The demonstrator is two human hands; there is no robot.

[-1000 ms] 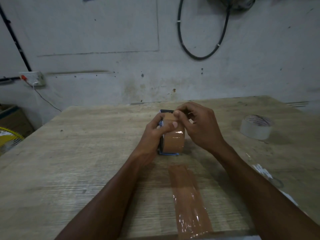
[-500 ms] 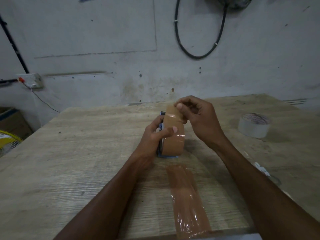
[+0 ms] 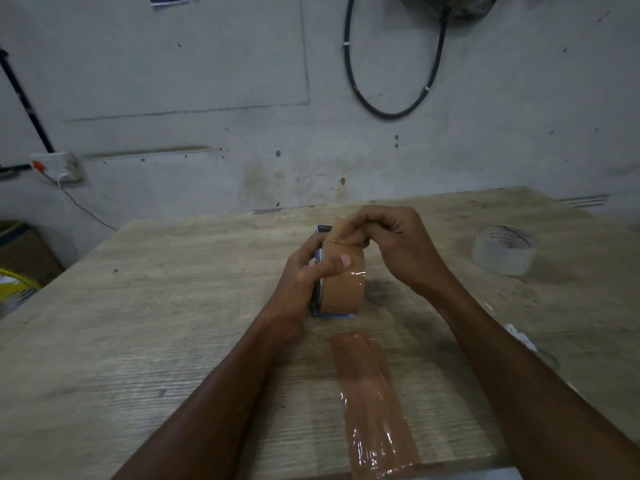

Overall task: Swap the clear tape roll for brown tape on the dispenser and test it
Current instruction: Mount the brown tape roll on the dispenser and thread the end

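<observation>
Swap looks done: brown roll point(image 3: 343, 289) mounted, clear roll point(image 3: 504, 251) aside, strip point(image 3: 370, 403) laid. Our left hand point(image 3: 304, 271) grips dispenser point(image 3: 325, 229); right hand point(image 3: 391, 244) pinches tape end point(image 3: 337, 235).

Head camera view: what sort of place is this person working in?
Probably a small workshop or storeroom: a stained bare grey wall, a thick black cable looped on it, a white surface-mounted socket box and a worn pale wooden worktable.
</observation>
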